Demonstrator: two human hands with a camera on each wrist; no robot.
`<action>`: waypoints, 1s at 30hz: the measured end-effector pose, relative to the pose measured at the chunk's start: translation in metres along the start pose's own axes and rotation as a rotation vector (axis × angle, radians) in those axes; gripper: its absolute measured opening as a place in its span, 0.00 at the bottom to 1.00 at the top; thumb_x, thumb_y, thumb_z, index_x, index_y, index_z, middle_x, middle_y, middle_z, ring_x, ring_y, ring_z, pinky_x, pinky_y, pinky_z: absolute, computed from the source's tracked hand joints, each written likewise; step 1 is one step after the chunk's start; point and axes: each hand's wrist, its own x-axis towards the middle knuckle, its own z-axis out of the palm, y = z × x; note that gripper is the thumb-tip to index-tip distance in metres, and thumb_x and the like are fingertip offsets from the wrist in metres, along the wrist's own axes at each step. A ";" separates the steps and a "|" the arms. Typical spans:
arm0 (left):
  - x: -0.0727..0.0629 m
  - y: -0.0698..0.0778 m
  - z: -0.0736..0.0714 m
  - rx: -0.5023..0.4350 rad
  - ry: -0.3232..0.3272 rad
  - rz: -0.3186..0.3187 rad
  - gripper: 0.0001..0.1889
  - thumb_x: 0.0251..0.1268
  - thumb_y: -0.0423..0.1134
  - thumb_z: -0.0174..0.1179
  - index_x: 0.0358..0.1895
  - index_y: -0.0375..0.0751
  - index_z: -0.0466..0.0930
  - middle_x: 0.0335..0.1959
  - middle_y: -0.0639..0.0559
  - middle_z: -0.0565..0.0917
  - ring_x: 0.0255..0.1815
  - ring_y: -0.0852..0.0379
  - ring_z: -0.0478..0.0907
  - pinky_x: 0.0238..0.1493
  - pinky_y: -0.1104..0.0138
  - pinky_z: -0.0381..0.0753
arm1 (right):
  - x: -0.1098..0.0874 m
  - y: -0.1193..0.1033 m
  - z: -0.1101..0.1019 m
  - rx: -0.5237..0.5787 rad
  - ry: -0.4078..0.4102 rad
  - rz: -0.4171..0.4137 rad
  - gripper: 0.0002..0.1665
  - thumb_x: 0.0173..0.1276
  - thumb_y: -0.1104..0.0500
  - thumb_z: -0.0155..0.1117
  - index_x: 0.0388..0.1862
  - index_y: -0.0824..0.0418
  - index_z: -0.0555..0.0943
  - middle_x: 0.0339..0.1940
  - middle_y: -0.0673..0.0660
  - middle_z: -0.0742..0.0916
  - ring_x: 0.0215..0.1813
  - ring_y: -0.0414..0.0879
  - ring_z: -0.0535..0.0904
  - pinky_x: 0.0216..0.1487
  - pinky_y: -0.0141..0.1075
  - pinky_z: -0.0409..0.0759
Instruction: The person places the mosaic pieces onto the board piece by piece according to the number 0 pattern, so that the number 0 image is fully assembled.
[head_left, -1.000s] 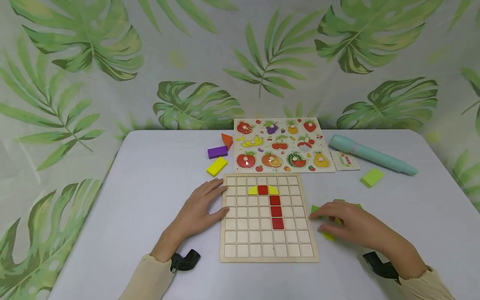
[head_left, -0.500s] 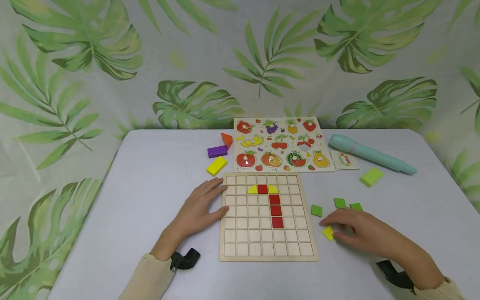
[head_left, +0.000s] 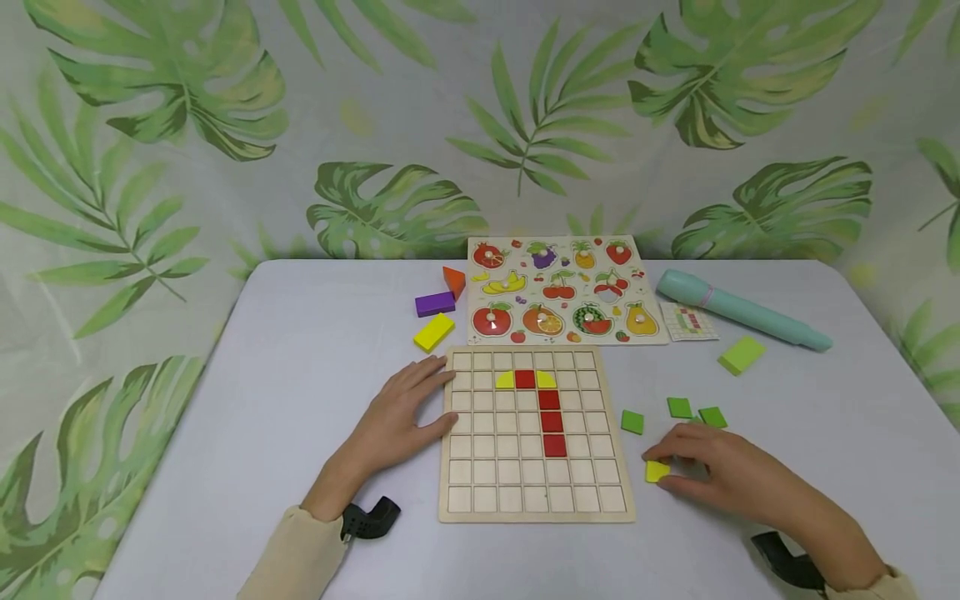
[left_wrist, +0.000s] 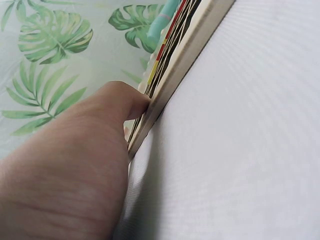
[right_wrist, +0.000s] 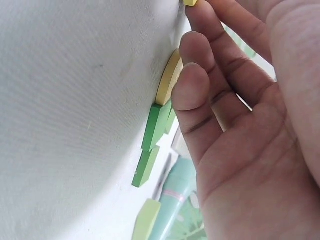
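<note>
A wooden grid board [head_left: 480, 498] lies flat, with red square tiles [head_left: 552, 422] and two yellow curved tiles [head_left: 506, 381] in its cells. Along the board's left edge rests my left hand [head_left: 401, 417], fingers extended and thumb touching the rim; the left wrist view has the thumb [left_wrist: 132, 100] against the board's side. To the right of the board, my right hand [head_left: 723, 467] pinches a small yellow tile [head_left: 657, 472] between thumb and index finger, at the table surface. Green square tiles [head_left: 632, 422] lie just beyond it; one is partly covered by the hand.
Behind the grid stands a fruit knob puzzle [head_left: 570, 292] lying flat. A pattern card [head_left: 688, 322], a teal tube-shaped object [head_left: 742, 308] and a light green block [head_left: 742, 356] are at the back right. Purple [head_left: 435, 304], yellow [head_left: 434, 332] and orange blocks [head_left: 454, 282] sit back left.
My right hand has moved away from the green tile near the board, back to the yellow tile, and now pinches it. The yellow tile has turned slightly. The left hand stays put.
</note>
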 end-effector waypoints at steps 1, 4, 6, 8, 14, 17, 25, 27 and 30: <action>0.000 0.000 0.000 -0.002 0.000 -0.002 0.33 0.68 0.52 0.67 0.73 0.46 0.74 0.79 0.49 0.67 0.81 0.45 0.61 0.82 0.47 0.58 | 0.001 -0.001 0.000 -0.002 0.002 0.001 0.17 0.62 0.53 0.79 0.49 0.42 0.88 0.44 0.34 0.85 0.41 0.28 0.75 0.36 0.28 0.79; 0.000 -0.001 0.001 0.000 -0.010 -0.008 0.33 0.68 0.52 0.67 0.74 0.47 0.73 0.80 0.50 0.67 0.81 0.46 0.61 0.82 0.47 0.58 | 0.003 -0.004 0.000 -0.003 0.007 0.004 0.16 0.62 0.52 0.78 0.50 0.41 0.88 0.44 0.33 0.85 0.41 0.28 0.76 0.37 0.29 0.80; 0.001 -0.001 0.000 -0.001 -0.021 -0.015 0.33 0.69 0.53 0.66 0.74 0.47 0.73 0.80 0.50 0.66 0.81 0.46 0.60 0.82 0.47 0.58 | 0.005 -0.006 0.001 -0.002 0.010 -0.001 0.16 0.63 0.50 0.78 0.50 0.41 0.88 0.44 0.33 0.85 0.41 0.28 0.76 0.37 0.29 0.81; 0.001 -0.001 0.001 -0.003 -0.025 -0.016 0.33 0.69 0.53 0.66 0.74 0.47 0.73 0.80 0.50 0.66 0.81 0.46 0.60 0.82 0.47 0.58 | 0.008 -0.009 0.001 -0.010 0.011 -0.006 0.16 0.63 0.49 0.78 0.50 0.41 0.88 0.44 0.33 0.85 0.42 0.29 0.78 0.38 0.30 0.82; 0.001 0.000 0.001 -0.004 -0.025 -0.014 0.32 0.69 0.53 0.66 0.74 0.47 0.73 0.80 0.50 0.66 0.82 0.47 0.60 0.82 0.48 0.57 | 0.020 -0.017 0.006 -0.055 0.049 -0.090 0.16 0.64 0.48 0.77 0.52 0.41 0.88 0.46 0.33 0.85 0.45 0.31 0.79 0.41 0.31 0.83; 0.001 0.001 0.000 -0.006 -0.021 -0.009 0.32 0.69 0.52 0.66 0.74 0.47 0.73 0.80 0.50 0.66 0.81 0.47 0.60 0.82 0.48 0.57 | 0.027 -0.022 0.008 -0.059 0.063 -0.127 0.17 0.64 0.49 0.77 0.52 0.41 0.88 0.47 0.33 0.85 0.46 0.31 0.79 0.43 0.33 0.84; 0.000 0.003 -0.003 -0.014 -0.012 -0.004 0.33 0.68 0.52 0.67 0.74 0.46 0.74 0.80 0.49 0.67 0.81 0.45 0.61 0.82 0.47 0.57 | 0.045 -0.035 0.016 -0.032 0.057 -0.192 0.18 0.64 0.50 0.77 0.53 0.42 0.88 0.48 0.34 0.85 0.50 0.33 0.80 0.49 0.35 0.85; 0.000 0.003 -0.002 -0.012 -0.013 -0.008 0.33 0.68 0.52 0.67 0.74 0.46 0.74 0.80 0.49 0.67 0.81 0.45 0.61 0.82 0.46 0.57 | 0.049 -0.039 0.017 -0.023 0.047 -0.206 0.17 0.65 0.50 0.76 0.53 0.42 0.88 0.48 0.34 0.85 0.50 0.33 0.80 0.49 0.35 0.85; 0.000 0.003 -0.003 -0.010 -0.016 -0.014 0.33 0.68 0.52 0.67 0.74 0.46 0.73 0.80 0.49 0.67 0.81 0.45 0.61 0.82 0.46 0.58 | 0.054 -0.045 0.020 -0.023 0.038 -0.230 0.16 0.66 0.50 0.76 0.53 0.43 0.89 0.47 0.35 0.85 0.49 0.33 0.79 0.48 0.34 0.85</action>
